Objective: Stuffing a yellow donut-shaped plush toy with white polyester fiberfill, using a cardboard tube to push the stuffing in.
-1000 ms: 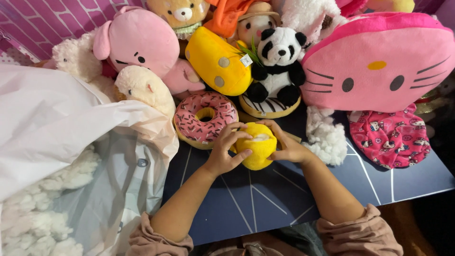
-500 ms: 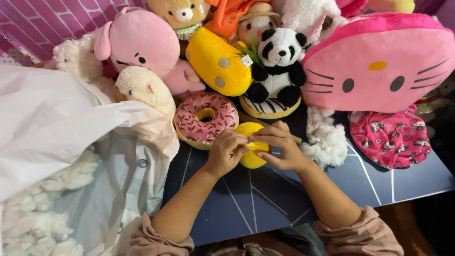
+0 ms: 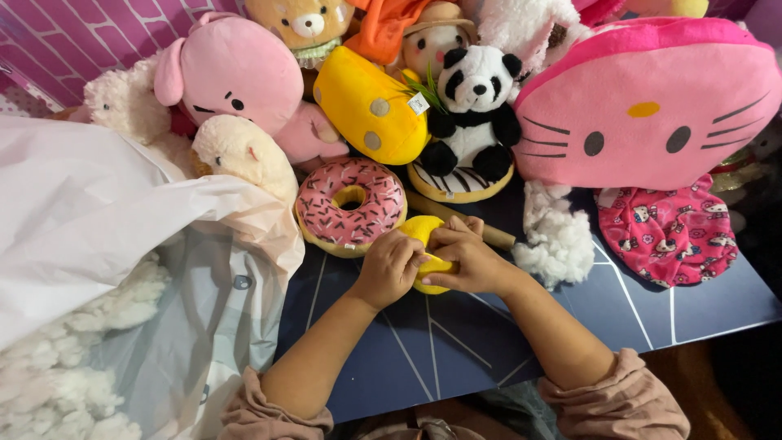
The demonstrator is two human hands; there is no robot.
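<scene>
The small yellow plush (image 3: 422, 236) is pinched between left hand (image 3: 391, 267) and right hand (image 3: 466, 262); loose white stuffing (image 3: 556, 241) could be squeezed out onto the tabletop (image 3: 456, 342).

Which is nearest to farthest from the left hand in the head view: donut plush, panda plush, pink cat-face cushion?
From the left hand:
1. Donut plush, just above it, nearly touching.
2. Panda plush, further up, right of centre.
3. Pink cat-face cushion, far upper right.
</scene>
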